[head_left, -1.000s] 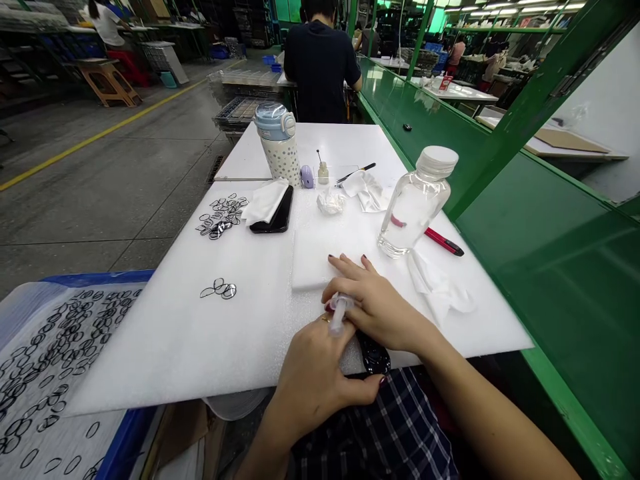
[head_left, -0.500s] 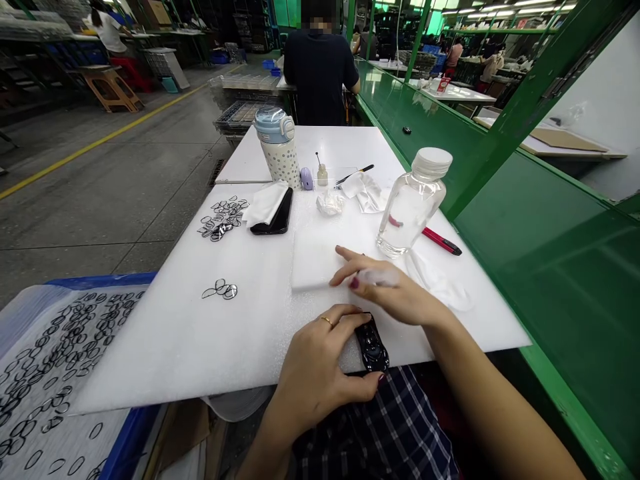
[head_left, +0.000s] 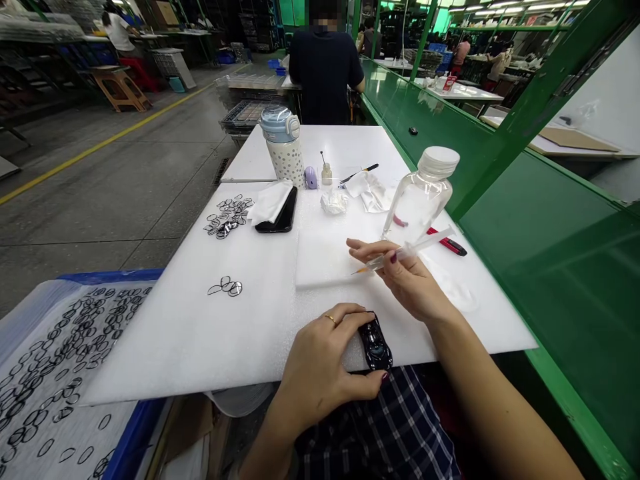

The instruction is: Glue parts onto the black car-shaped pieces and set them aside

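Observation:
My left hand (head_left: 323,363) is closed on a small black glossy part (head_left: 376,345) at the near edge of the white foam sheet (head_left: 200,333). My right hand (head_left: 405,280) is raised above the sheet and pinches a clear syringe (head_left: 405,251) with an orange tip pointing left over a small white foam pad (head_left: 325,260). A clear plastic bottle (head_left: 419,200) with a white cap stands just behind the right hand. Three thin black rings (head_left: 226,287) lie on the sheet to the left.
A pile of black rings (head_left: 226,215), a black phone (head_left: 280,215) under a white cloth, a dotted flask (head_left: 284,143), a red pen (head_left: 447,244) and crumpled tissues lie further back. A blue tray (head_left: 55,360) of rings is at left. A person stands ahead; green frame at right.
My right hand has lifted off the black part and moved up and right, and the syringe now lies level in its fingers. My left hand stays on the black part.

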The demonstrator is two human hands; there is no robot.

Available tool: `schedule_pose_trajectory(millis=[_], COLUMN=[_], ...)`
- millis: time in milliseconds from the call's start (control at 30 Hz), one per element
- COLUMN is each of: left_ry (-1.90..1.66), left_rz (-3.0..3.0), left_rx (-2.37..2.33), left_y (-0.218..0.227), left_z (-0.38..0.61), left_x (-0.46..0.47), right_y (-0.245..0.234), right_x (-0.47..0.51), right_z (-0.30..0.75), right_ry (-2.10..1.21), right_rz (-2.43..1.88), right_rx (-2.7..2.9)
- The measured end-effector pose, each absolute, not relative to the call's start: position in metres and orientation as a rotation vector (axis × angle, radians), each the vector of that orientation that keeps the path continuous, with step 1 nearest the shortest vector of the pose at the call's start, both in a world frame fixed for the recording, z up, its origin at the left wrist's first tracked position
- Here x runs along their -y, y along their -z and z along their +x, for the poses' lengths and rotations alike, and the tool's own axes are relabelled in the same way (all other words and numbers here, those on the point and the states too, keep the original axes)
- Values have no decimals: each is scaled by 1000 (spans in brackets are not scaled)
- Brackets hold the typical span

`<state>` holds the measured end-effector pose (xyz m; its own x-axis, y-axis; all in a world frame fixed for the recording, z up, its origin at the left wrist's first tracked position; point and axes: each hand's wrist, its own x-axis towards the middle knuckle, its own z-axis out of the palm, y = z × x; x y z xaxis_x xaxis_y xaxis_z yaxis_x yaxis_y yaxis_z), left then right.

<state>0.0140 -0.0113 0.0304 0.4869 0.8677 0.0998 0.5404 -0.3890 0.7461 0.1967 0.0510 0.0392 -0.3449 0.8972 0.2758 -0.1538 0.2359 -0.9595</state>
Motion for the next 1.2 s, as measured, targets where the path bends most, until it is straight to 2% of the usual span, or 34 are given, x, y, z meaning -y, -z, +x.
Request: schedule_pose_trajectory(millis=[200,633,867,967,1133,1200], left_ry=[-637,-677,-692,-706,-737,-734], left_rz=[2080,2080,2094,2108,2156,2156], left_rx=[-1156,-1146,-1150,-1141,-1138,-1138], left_y=[-31,-30,-29,-28,-26,-26], left_z=[13,15,14,14,14,14], left_x=[12,11,12,12,12,11], right_y=[-34,-32,-29,-29,-31,-32], right_x=[-48,-37,-41,-41,-39,-39], right_z=[186,185,190,189,181,182], right_ry=[-979,-750,-1141,-1091,-850,-919], right_rz=[-985,-1107,-865,-885,-1043,-1019], right_rx=[1653,1869,1553,1568,1963,1960])
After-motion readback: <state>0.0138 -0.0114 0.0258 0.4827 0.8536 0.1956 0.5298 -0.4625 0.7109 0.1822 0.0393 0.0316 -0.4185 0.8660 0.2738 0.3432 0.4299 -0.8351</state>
